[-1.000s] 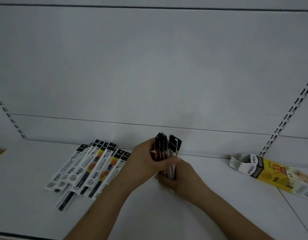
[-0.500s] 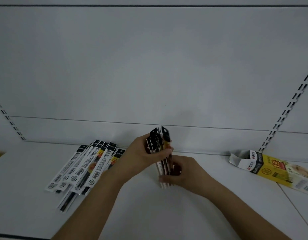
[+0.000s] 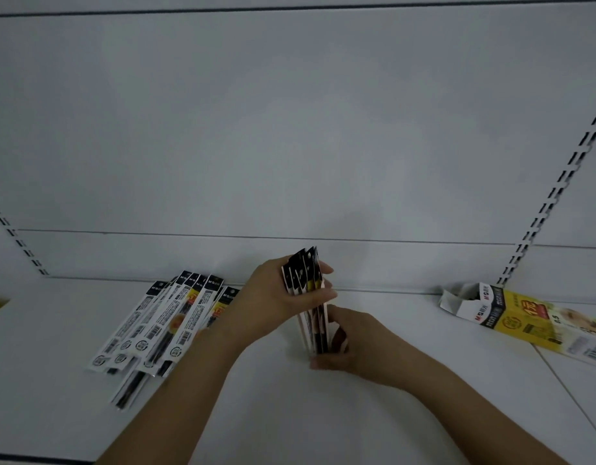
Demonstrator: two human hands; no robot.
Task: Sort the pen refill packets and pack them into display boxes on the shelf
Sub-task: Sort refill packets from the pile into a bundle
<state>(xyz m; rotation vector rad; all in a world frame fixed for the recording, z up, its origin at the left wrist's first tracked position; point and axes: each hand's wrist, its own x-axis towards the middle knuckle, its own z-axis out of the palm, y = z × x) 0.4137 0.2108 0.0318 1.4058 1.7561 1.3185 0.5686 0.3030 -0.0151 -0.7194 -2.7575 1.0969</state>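
A bundle of refill packets (image 3: 311,307) stands nearly upright on the white shelf (image 3: 289,414), its black tops fanned a little. The left hand (image 3: 273,300) grips the bundle's upper half, fingers curled round its far side. The right hand (image 3: 350,347) holds the lower end, thumb and fingers pinching it just above the shelf; the bundle's foot seems to touch the surface, though the hand hides it. To the left, close by the left forearm, a loose pile of packets (image 3: 162,327) lies flat, overlapping. Well apart on the right, a yellow display box (image 3: 524,317) lies on its side, its torn end facing the hands.
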